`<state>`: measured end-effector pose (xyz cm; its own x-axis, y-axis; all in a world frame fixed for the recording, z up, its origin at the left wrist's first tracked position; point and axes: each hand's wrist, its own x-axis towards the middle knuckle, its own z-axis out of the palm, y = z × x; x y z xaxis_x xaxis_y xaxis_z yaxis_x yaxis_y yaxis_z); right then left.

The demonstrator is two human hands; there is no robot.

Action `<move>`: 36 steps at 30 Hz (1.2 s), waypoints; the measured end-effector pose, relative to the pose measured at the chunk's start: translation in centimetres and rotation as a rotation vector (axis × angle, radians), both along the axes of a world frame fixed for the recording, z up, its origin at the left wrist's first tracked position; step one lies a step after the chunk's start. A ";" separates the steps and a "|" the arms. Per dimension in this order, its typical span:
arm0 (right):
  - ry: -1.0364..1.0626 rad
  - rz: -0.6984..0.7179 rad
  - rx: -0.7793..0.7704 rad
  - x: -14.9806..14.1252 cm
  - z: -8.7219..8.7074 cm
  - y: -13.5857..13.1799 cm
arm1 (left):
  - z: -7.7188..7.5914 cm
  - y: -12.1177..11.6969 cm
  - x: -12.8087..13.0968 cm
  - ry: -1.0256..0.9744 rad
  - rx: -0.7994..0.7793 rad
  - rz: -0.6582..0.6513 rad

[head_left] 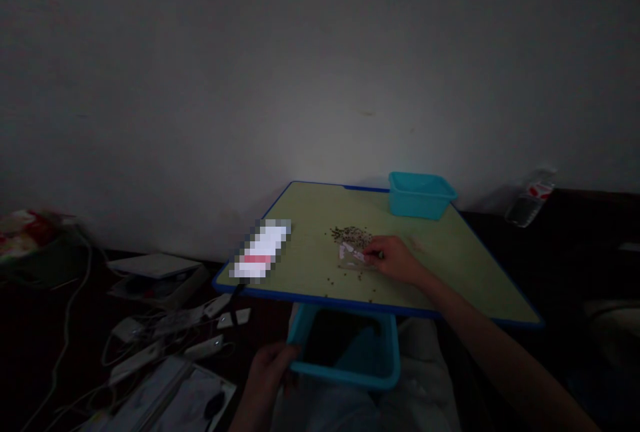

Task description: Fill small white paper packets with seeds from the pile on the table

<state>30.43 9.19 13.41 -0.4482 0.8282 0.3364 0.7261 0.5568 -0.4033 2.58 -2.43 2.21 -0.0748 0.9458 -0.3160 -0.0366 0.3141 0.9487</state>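
My left hand (273,365) is closed on the near left rim of a blue plastic basin (370,377), which rests on my lap just below the table's front edge. Dark contents cover part of its bottom; the dimness hides what they are. Over the table, my right hand (395,259) pinches the right side of a small clear plastic bag (350,257) with whitish patches on it. Right behind the bag lies a pile of small dark and pale grains (353,235), like seeds or beads. A few loose grains are scattered in front of it.
The pale table (310,209) has a blue edge. A second blue basin (420,197) stands at its back right, and a bright, pixelated phone-like screen (263,250) at its left. Power strips and cables (165,325) clutter the floor. A plastic bottle (531,199) is to the right.
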 end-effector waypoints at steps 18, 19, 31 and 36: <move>0.096 -0.042 -0.058 3.9 -0.4 -2.6 | 0.1 0.0 0.4 0.023 -0.036 0.007; 0.098 -0.031 -0.062 3.7 -0.4 -2.8 | 0.1 0.0 0.4 0.019 -0.025 0.003; 0.132 0.085 -0.090 0.6 0.2 -6.9 | -1.2 0.3 0.3 -0.002 0.015 -0.020; 0.180 0.064 -0.086 0.7 0.1 -6.6 | -1.1 0.3 0.3 -0.015 0.007 -0.020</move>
<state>31.15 2.56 13.54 -0.4402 0.8291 0.3448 0.6025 0.5575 -0.5712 2.84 -2.17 1.11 -0.0509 0.9492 -0.3105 -0.0448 0.3084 0.9502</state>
